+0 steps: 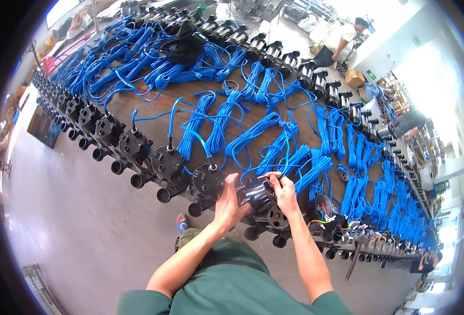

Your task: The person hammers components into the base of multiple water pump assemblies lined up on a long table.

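A glossy black cylindrical pump part (pixel 258 194) is held tilted at the near edge of the table, between my two hands. My left hand (pixel 228 203) is curled against its left side, close to a black pump (pixel 207 181) with a blue cable rising from its top. The fingers of my right hand (pixel 285 193) are closed on the part's upper right edge. Beneath it, a round black piece with holes in it (pixel 277 216) shows partly; how the two meet is hidden.
Bundled blue cables (pixel 253 134) cover much of the brown table (pixel 150 113). Black pumps (pixel 167 165) line its edges. To the right lie open pumps with coloured wires (pixel 342 226) and a hammer (pixel 355 257). Other people (pixel 347 39) are farther off.
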Tool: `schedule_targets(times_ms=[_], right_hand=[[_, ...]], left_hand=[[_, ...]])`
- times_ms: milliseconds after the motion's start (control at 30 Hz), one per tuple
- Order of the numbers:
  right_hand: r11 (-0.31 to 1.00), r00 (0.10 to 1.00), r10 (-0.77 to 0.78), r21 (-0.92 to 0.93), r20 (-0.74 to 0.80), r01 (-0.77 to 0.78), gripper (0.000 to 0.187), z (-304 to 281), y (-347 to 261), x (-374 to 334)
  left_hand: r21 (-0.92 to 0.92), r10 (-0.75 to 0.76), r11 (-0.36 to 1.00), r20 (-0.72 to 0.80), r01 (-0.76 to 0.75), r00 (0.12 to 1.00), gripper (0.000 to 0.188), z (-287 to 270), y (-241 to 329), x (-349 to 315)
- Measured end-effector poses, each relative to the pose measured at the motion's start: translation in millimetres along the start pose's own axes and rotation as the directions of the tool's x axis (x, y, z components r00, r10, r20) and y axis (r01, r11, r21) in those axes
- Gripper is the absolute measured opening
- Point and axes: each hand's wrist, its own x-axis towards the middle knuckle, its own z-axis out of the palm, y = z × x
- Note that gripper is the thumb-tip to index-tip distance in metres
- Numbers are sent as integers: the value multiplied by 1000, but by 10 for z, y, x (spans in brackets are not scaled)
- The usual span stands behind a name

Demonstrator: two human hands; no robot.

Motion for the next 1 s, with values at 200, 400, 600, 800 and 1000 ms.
schedule_targets(times_ms=[200, 400, 600, 800, 1000], right_hand=[[944, 997, -75, -322, 20, 77, 23, 268, -126, -57], [884, 976, -216, -421, 23, 205, 25, 347, -217, -116], [689, 927, -356, -637, 119, 346, 17, 488, -331, -203], [647, 916, -376, -668, 141, 369, 17, 451, -376, -155], [682, 891, -449, -620, 62, 387, 22, 390, -258, -195]], left_hand=[[-174, -341, 900, 287, 399, 895, 83, -53, -246, -99], [-516, -86, 784, 460, 345, 884, 101, -382, -395, -290], [-323, -53, 927, 391, 192, 919, 110, -231, -434, -213], [-445, -64, 836, 503, 322, 862, 107, -191, -524, -211], [-647, -275, 534, 476, 544, 835, 79, -323, 73, -31]])
